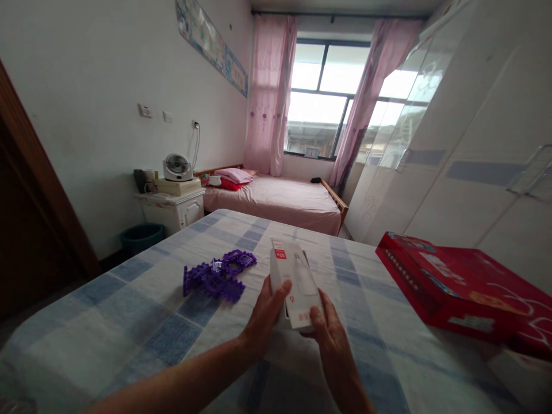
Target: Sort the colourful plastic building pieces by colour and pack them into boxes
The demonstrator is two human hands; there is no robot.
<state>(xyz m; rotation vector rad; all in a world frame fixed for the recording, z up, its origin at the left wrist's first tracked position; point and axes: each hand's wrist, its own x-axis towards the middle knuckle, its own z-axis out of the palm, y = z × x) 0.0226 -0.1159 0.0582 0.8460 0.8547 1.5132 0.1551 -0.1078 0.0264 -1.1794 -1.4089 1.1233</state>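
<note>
A slim white cardboard box (pixel 297 276) with a red label and a printed picture is held over the middle of the table. My left hand (pixel 269 305) grips its left side, the thumb lying on the front. On the lower right side my right hand (pixel 328 322) is closed round it, thumb near the bottom edge. Along the box's left and right edges a second layer shows, perhaps an inner tray; its content is hidden. To the left of the box lies a loose pile of purple plastic interlocking pieces (pixel 219 276), which neither hand touches.
A large red box (pixel 457 287) sits on the table's right side, with part of a white box (pixel 521 374) below it. A checked blue-and-white cloth (pixel 168 339) covers the table. Beyond stand a bed (pixel 280 198), a nightstand with a small fan (pixel 177 167) and a wardrobe (pixel 452 172).
</note>
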